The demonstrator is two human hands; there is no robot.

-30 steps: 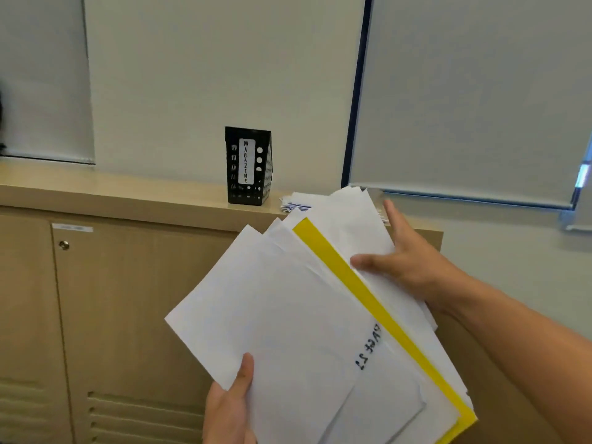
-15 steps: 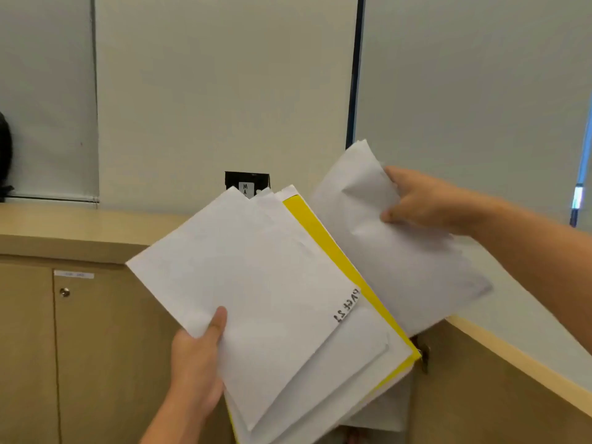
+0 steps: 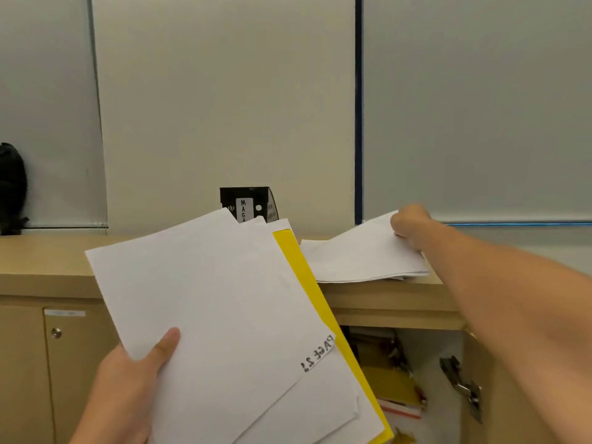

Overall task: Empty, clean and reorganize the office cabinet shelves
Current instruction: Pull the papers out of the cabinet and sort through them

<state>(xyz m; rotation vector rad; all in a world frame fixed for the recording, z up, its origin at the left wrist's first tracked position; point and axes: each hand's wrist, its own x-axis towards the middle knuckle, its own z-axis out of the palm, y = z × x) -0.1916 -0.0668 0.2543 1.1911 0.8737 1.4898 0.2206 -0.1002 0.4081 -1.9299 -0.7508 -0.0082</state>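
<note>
My left hand (image 3: 128, 389) grips a fanned stack of white papers (image 3: 217, 309) with a yellow sheet (image 3: 298, 270) among them; the top sheet bears handwriting near its lower right corner. My right hand (image 3: 411, 227) reaches forward and pinches a white sheet (image 3: 362, 251), which rests on a small pile of papers on the wooden cabinet top (image 3: 48, 257). Below that pile the cabinet stands open, with folders and files (image 3: 390, 379) on its shelves.
A black magazine holder (image 3: 253, 203) stands on the cabinet top behind the held stack. A dark object (image 3: 11, 187) sits at the far left. A closed cabinet door with a lock (image 3: 56, 333) is at the left; the open door's hinge (image 3: 461, 382) shows at the right.
My right hand has carried one white sheet away from the stack and down onto the pile on the cabinet top. The left hand keeps holding the stack.
</note>
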